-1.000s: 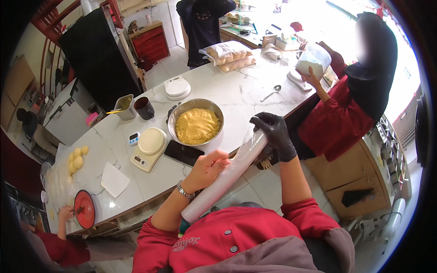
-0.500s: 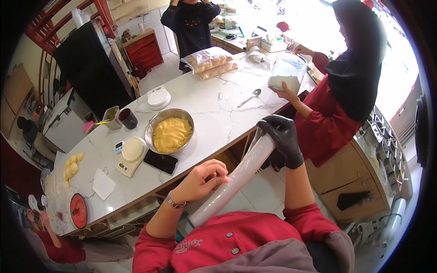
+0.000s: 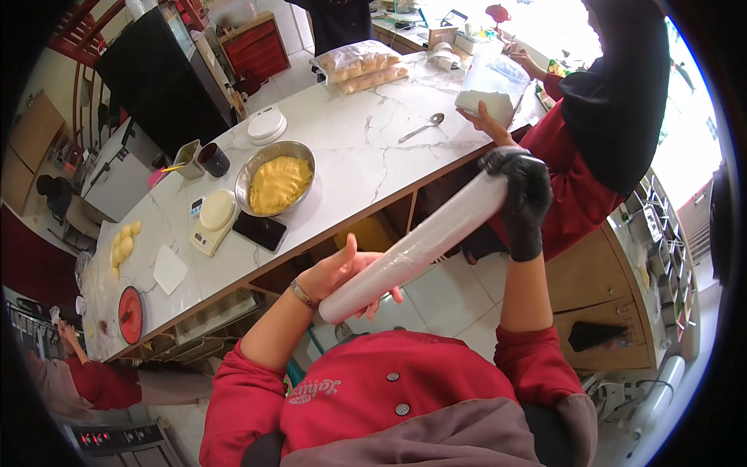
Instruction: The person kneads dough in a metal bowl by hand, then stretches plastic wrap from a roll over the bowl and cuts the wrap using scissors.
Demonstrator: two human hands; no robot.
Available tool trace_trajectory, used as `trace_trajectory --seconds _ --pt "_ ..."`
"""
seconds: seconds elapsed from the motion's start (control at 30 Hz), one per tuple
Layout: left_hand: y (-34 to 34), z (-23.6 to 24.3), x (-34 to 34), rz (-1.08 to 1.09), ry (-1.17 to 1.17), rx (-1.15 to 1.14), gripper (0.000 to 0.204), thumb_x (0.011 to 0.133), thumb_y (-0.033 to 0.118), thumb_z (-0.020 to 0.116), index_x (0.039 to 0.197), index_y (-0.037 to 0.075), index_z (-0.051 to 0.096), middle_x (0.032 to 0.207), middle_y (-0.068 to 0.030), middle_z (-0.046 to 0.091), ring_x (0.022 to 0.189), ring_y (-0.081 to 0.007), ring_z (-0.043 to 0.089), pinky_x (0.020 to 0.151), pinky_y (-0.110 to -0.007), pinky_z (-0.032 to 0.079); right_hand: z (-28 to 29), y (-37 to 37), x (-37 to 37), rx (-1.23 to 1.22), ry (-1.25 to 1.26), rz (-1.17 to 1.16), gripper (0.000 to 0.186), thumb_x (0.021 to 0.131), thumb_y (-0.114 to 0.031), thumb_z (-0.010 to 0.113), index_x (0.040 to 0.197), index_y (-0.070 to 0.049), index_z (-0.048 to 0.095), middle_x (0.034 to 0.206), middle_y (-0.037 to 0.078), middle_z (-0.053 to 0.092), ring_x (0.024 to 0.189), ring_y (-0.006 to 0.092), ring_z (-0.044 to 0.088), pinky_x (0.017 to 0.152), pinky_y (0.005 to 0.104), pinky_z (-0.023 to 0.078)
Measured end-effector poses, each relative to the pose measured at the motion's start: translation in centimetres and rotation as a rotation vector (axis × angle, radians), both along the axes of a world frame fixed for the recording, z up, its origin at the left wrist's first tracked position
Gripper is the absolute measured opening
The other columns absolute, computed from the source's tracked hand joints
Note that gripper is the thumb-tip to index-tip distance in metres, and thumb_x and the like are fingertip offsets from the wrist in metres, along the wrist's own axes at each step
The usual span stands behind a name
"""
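Observation:
My right hand (image 3: 520, 198), in a black glove, grips the upper end of a long white roll of clear plastic film (image 3: 412, 249), held slanting in front of me. My bare left hand (image 3: 348, 282), a metal watch at its wrist, is open behind the roll's lower end, thumb up and fingers spread under it. Beyond, on the marble-look counter (image 3: 373, 171), stand a steel bowl (image 3: 304, 165) of yellow dough (image 3: 274, 183), a cream scale (image 3: 215, 220) and a black phone (image 3: 258, 232).
A co-worker (image 3: 599, 132) at right holds a clear tub (image 3: 490, 89) of white powder; another (image 3: 101, 381) works at left. Also around: bagged buns (image 3: 362, 62), a spoon (image 3: 420, 128), white scale (image 3: 266, 124), dough balls (image 3: 124, 245), red lid (image 3: 130, 315), black fridge (image 3: 148, 93).
My left hand has gone from closed fingers on the film to open and spread beneath the roll. My right hand has moved up and rightward with the roll.

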State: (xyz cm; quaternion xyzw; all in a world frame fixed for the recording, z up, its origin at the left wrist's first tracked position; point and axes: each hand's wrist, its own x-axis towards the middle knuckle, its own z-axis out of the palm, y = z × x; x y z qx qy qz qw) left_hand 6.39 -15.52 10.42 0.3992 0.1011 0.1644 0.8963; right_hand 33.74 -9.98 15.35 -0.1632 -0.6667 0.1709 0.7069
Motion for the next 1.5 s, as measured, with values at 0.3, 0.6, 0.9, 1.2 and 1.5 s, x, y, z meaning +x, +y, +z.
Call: trace_trajectory --seconds 0.3,0.6,0.9,1.2,1.5 --pt "0.7 1.0 2.7 0.773 0.016 0.114 0.047 0.090 0.047 0.036 0.101 0.003 0.044 0.075 -0.0081 0.052 0.061 -0.0167 0.054 0.057 -0.028 0.046 0.5 0.8 -4.3 -0.323 -0.066 -0.305 0.022 0.080 -0.003 0.057 0.101 0.000 0.055 0.096 0.011 0.058 0.088 0.0147 0.054 0.078 0.0259 0.042" --pt "0.3 5.3 1.8 1.507 -0.127 0.191 0.033 0.084 0.024 0.059 0.103 0.006 0.039 0.090 -0.0065 0.046 0.072 -0.0153 0.051 0.061 -0.030 0.048 -0.4 -6.8 -10.2 -0.206 -0.562 0.080 0.035 0.065 -0.007 0.071 0.098 -0.008 0.059 0.100 0.011 0.058 0.090 0.0255 0.058 0.075 0.0335 0.048" --pt "-1.6 5.2 3.9 1.802 0.127 0.267 0.043 0.086 0.037 0.054 0.107 0.006 0.033 0.089 -0.0053 0.044 0.072 -0.0135 0.052 0.056 -0.033 0.051 -1.9 -8.1 -9.6 -0.173 -0.656 -0.078 0.027 0.068 -0.011 0.068 0.094 -0.007 0.061 0.095 0.009 0.062 0.083 0.0252 0.061 0.070 0.0338 0.050" --pt "-3.2 3.9 5.9 1.883 0.244 0.361 0.045 0.086 0.037 0.055 0.108 0.006 0.032 0.086 -0.0058 0.044 0.068 -0.0126 0.051 0.054 -0.030 0.050 -2.3 -8.4 -8.5 -0.325 -0.722 -0.016 0.013 0.069 -0.006 0.066 0.082 -0.004 0.066 0.082 0.011 0.065 0.073 0.0254 0.064 0.066 0.0300 0.052" --pt "-4.4 3.0 5.9 1.937 0.276 0.398 0.047 0.085 0.035 0.057 0.110 0.006 0.031 0.086 -0.0059 0.045 0.066 -0.0131 0.052 0.050 -0.029 0.050 -4.3 -9.2 -8.3 -0.325 -0.595 0.105 0.014 0.072 -0.007 0.065 0.085 -0.002 0.064 0.082 0.012 0.064 0.073 0.0218 0.064 0.064 0.0291 0.050"
